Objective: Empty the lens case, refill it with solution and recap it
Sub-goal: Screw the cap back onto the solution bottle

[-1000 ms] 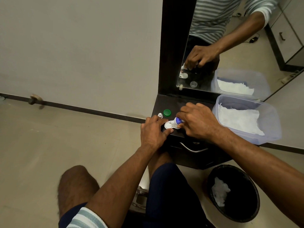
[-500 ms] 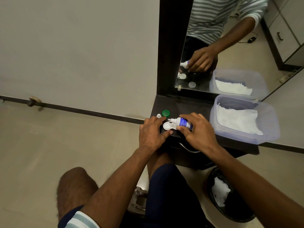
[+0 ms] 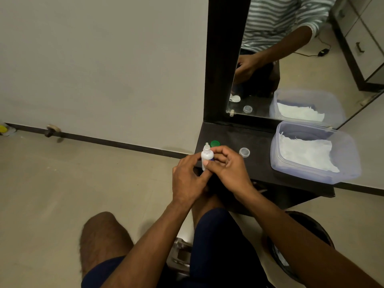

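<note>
The right hand is wrapped around the small white solution bottle, thumb pressed on its front, holding it upright with the bare dropper tip pointing up, probably so nothing spills. The left hand is curled in close against the bottle's lower part, fingers bent; whether it pinches the bottle, a small cap or nothing at all cannot be told. Both hands hover over the front left corner of the dark dressing-table top. The lens case itself is hidden, most likely under the hands; only the mirror shows a white case-like shape low down near its left edge. The green cap lies just behind the bottle near the left edge, and the clear cap sits a little right of the hands, both off and within easy reach for recapping. A plastic tub with white tissue occupies the right end. Recapping looks not yet done.
</note>
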